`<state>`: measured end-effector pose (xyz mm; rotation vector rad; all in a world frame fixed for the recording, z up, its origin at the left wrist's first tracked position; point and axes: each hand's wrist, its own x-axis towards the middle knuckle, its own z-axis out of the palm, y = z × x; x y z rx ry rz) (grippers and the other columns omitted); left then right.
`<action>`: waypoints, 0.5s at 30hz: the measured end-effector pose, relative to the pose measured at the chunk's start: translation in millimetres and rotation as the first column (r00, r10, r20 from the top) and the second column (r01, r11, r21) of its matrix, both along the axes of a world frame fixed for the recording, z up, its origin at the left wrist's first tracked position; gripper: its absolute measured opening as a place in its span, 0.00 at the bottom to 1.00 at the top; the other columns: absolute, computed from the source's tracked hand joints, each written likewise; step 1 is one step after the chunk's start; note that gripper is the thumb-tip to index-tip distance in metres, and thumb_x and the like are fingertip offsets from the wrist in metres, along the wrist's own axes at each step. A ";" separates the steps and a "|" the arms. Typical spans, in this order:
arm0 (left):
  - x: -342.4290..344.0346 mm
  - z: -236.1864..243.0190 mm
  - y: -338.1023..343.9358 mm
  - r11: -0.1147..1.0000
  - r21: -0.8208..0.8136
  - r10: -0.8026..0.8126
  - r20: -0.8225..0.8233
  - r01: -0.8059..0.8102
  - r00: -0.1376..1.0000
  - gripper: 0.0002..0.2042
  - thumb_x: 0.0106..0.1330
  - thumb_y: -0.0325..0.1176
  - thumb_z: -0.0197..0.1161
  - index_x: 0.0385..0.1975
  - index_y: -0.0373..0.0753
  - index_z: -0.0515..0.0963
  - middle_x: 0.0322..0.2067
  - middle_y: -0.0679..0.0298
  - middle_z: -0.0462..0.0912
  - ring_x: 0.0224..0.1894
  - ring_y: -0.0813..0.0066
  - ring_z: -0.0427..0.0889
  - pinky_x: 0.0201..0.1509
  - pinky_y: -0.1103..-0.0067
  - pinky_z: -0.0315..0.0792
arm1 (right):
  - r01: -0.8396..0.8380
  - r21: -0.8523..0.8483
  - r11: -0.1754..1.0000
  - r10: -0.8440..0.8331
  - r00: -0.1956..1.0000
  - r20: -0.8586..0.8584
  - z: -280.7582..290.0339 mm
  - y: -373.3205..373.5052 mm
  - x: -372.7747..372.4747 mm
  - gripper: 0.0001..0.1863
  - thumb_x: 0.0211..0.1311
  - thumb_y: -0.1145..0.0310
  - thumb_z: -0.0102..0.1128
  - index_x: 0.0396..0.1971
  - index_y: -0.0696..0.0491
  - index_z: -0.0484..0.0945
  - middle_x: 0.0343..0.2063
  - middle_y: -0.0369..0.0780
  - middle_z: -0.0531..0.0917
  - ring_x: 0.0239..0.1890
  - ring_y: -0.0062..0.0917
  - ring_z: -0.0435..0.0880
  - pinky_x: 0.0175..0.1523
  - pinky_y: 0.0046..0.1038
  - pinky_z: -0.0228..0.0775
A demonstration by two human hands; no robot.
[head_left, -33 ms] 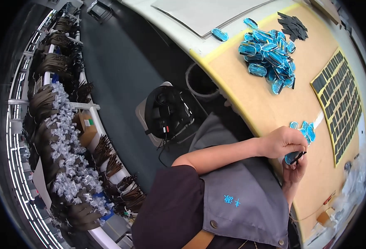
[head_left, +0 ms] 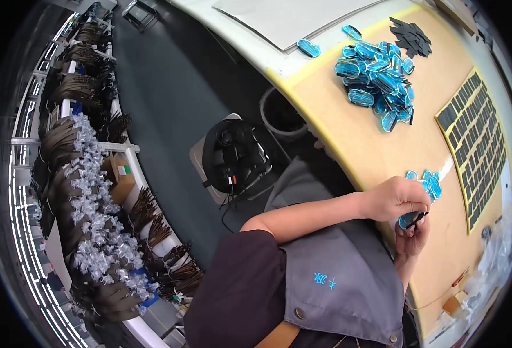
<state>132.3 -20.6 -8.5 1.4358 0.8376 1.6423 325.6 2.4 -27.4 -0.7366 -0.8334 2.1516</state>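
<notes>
My left hand (head_left: 406, 197) is closed, pinching a black edge on an oval blue-and-black piece (head_left: 410, 221) near the table's front edge. My right hand (head_left: 413, 236) is closed around the same piece from below. Just beyond my hands lies a small group of blue ovals (head_left: 431, 181). Farther back is a large heap of similar blue pieces (head_left: 377, 78), with a pile of loose black strips (head_left: 410, 38) behind it. A yellow sheet (head_left: 469, 145) carrying rows of black rectangles lies on the right part of the tan work surface (head_left: 337, 139).
A white board (head_left: 262, 17) lies at the back. Left of the table are a black bag (head_left: 234, 156) on a stool, a dark bin (head_left: 282, 113), a metal trolley (head_left: 140, 14) and a rack of hanging bundles with a cardboard box (head_left: 122, 177). Crumpled plastic (head_left: 491, 261) lies at right.
</notes>
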 end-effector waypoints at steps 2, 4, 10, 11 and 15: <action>-4.6 -0.7 1.1 0.992 0.096 0.094 -0.105 -0.084 0.990 0.03 0.66 0.28 0.64 0.36 0.39 0.81 0.30 0.60 0.82 0.33 0.60 0.83 0.37 0.72 0.75 | 0.020 0.012 1.000 -0.020 0.999 0.030 1.7 -2.0 -3.5 0.10 0.68 0.63 0.58 0.39 0.52 0.70 0.17 0.26 0.67 0.14 0.07 0.60 0.19 0.14 0.52; -11.5 2.5 -1.3 0.991 0.123 0.071 -0.135 -0.055 0.988 0.03 0.65 0.28 0.64 0.36 0.39 0.81 0.30 0.60 0.82 0.33 0.58 0.83 0.36 0.71 0.75 | 0.030 0.014 0.999 -0.031 0.993 0.114 10.8 -4.2 -8.1 0.09 0.68 0.64 0.58 0.37 0.53 0.71 0.17 0.27 0.67 0.14 0.08 0.60 0.19 0.14 0.51; -10.5 4.6 -1.6 0.991 0.131 -0.022 -0.100 0.035 0.995 0.04 0.65 0.28 0.64 0.36 0.38 0.81 0.30 0.59 0.81 0.32 0.57 0.83 0.37 0.71 0.75 | -0.002 0.124 0.992 -0.023 0.980 0.198 17.8 -8.2 -0.5 0.08 0.71 0.66 0.54 0.40 0.56 0.74 0.21 0.27 0.70 0.19 0.08 0.63 0.24 0.13 0.53; -8.2 3.2 -2.0 0.994 0.104 -0.032 -0.073 0.040 0.997 0.04 0.66 0.28 0.63 0.36 0.37 0.82 0.30 0.58 0.82 0.33 0.58 0.83 0.37 0.71 0.76 | -0.004 0.123 0.992 -0.021 0.979 0.201 19.4 -8.6 -1.9 0.08 0.71 0.66 0.54 0.40 0.56 0.74 0.21 0.27 0.70 0.19 0.08 0.63 0.24 0.13 0.53; -1.5 2.2 -3.0 1.000 -0.011 -0.011 0.016 0.011 1.000 0.06 0.69 0.29 0.62 0.36 0.35 0.82 0.30 0.58 0.85 0.34 0.61 0.85 0.40 0.74 0.77 | -0.007 0.409 0.913 -0.182 0.888 0.423 24.7 -5.1 -8.5 0.08 0.74 0.69 0.50 0.45 0.56 0.73 0.30 0.27 0.72 0.28 0.08 0.64 0.33 0.13 0.56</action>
